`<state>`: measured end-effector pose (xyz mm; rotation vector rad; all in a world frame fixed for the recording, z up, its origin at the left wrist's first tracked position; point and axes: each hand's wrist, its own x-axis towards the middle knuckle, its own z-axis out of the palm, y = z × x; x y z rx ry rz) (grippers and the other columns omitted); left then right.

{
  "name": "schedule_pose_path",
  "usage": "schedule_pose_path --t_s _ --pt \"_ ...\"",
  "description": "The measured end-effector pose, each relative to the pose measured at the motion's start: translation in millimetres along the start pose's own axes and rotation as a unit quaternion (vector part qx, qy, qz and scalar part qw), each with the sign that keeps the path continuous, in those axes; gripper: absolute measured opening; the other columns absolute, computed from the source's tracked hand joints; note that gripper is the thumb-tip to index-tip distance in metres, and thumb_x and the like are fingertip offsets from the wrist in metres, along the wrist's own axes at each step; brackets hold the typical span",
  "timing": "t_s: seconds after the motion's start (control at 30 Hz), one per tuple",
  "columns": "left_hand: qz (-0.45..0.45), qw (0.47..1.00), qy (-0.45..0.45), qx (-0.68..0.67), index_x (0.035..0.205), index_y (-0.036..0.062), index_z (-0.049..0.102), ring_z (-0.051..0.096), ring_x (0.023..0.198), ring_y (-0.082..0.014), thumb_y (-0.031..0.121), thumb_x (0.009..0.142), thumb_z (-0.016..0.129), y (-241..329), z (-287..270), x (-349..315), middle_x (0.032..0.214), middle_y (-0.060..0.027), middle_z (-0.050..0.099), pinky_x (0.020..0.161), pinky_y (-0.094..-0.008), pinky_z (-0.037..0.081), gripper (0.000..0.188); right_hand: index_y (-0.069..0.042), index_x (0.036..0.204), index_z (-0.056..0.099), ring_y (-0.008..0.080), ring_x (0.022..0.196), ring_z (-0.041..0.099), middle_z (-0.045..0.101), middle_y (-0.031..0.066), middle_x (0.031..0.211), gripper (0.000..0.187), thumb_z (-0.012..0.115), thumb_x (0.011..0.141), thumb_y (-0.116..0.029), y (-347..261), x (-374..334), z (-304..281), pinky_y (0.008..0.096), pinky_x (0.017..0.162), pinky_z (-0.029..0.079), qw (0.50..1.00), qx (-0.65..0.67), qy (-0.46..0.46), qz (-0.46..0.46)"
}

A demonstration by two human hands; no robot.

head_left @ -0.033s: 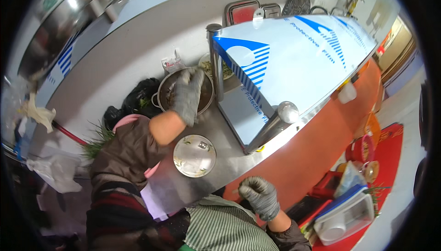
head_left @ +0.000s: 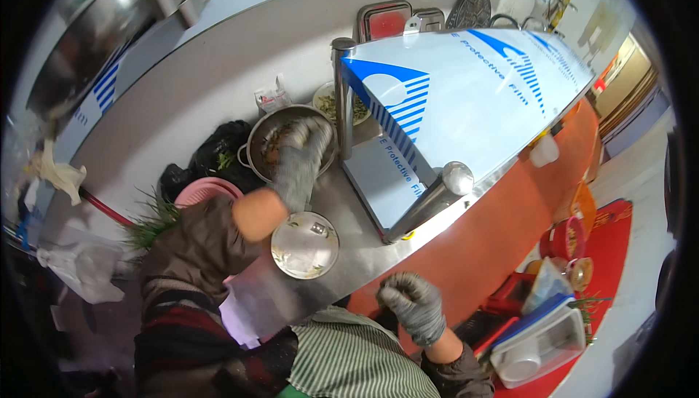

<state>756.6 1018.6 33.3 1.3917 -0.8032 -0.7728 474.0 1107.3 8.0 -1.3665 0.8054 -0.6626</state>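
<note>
My left hand [head_left: 300, 165], in a grey glove, reaches over a metal pot [head_left: 255, 136] with a side handle. Its fingers curl down above the pot, smeared by motion, so whether they grip anything cannot be told. Brown pieces of food [head_left: 271, 152] show in the pot beside the glove. Just nearer than the pot, a white plate [head_left: 304, 247] with a leaf pattern lies on the steel counter [head_left: 349, 256]. My right hand [head_left: 413, 307], also gloved in grey, is held before the striped apron [head_left: 357, 361] with fingers curled closed; their inner side is hidden.
A bowl of green food [head_left: 327, 103] stands behind the steel post [head_left: 344, 100] of a film-covered shelf [head_left: 473, 92]. Black bags [head_left: 227, 143], a pink basket [head_left: 207, 189] and green stalks [head_left: 154, 223] lie left. Clear tubs [head_left: 539, 354] sit at lower right.
My left hand has dipped slightly nearer over the pot, uncovering more of the brown food. My right hand is almost unmoved, and the view has shifted a little.
</note>
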Motion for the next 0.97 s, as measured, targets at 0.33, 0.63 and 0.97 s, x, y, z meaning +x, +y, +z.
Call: schedule_pose_path --t_s 0.33,0.63,0.97 --pt "-0.082 0.949 -0.273 -0.135 0.086 0.003 0.057 0.057 0.057 -0.0109 0.04 0.096 0.045 46.6 -40.4 -86.4 0.07 -0.0049 0.059 0.053 -0.0219 0.045 0.041 0.0 0.092 0.062 0.0112 0.068 0.057 0.06 0.0057 0.08 0.013 0.068 0.082 -0.005 -85.3 109.2 78.0 0.026 0.062 0.048 0.94 -0.149 0.179 -0.25" --pt "-0.139 0.929 -0.148 -0.31 0.086 0.0048 0.06 0.058 0.054 -0.0113 0.031 0.092 0.058 35.0 -45.9 -58.6 0.061 -0.0042 0.058 0.05 -0.0229 0.048 0.027 0.0 0.104 0.058 0.0094 0.071 0.054 0.059 0.0053 0.087 0.019 0.063 0.086 -0.003 -72.0 140.9 110.4 0.0243 0.063 0.047 0.969 0.05 0.11 -0.213" --pt "0.071 0.953 0.027 -0.294 0.095 0.006 0.063 0.057 0.059 -0.006 0.026 0.086 0.067 16.2 -44.5 73.5 0.074 0.0002 0.064 0.051 -0.0181 0.046 0.022 -0.004 0.127 0.05 0.0135 0.088 0.059 0.061 0.0068 0.099 0.045 0.061 0.084 0.001 -10.0 101.6 74.9 0.0262 0.076 0.049 0.954 -0.252 -0.038 -0.157"
